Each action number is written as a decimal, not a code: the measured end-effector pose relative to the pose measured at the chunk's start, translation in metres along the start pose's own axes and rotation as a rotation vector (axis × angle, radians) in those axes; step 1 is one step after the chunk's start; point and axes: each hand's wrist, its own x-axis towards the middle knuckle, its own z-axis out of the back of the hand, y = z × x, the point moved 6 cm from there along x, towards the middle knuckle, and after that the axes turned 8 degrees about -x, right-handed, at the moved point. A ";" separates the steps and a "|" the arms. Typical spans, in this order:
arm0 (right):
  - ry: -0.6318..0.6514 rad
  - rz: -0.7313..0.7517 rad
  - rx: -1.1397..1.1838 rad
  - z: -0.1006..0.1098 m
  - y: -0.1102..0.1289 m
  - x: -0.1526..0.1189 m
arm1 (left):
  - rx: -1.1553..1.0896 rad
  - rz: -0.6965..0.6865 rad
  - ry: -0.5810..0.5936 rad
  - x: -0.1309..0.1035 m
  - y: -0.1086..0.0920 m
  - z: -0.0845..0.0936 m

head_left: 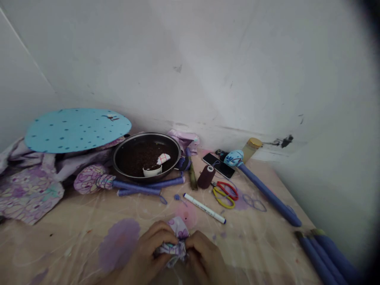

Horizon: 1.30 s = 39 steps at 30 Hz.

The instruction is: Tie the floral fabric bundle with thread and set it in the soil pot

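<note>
Near the front edge of the view, a small bunched piece of floral cloth (179,226) is gathered between both my hands. The fingers of my left hand (154,245) are closed round its left side. Pinched against its right side are the fingers of my right hand (204,253). What lies inside the cloth is hidden. Just beyond my hands a white marker pen (204,208) with blue ends lies slantwise, and a little tangle of blue thread (177,197) rests near its left end.
Behind stands a black pan (118,172) of dark crumbs with a small white cup (152,171). Red-and-yellow scissors (225,194), a thread spool (206,178) and a phone (219,164) lie right of it. Wrapped sticks (270,194) lie right; floral fabric (32,190) is left, against the wall.
</note>
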 end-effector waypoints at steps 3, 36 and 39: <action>0.048 -0.161 0.098 -0.008 -0.010 -0.003 | 0.037 -0.027 0.013 0.001 -0.004 0.000; -0.348 -0.255 0.787 0.050 0.009 0.001 | 0.164 -0.251 0.198 0.003 -0.020 -0.021; -0.541 -0.195 0.832 0.077 0.011 -0.001 | 0.159 -0.244 0.199 0.003 -0.019 -0.021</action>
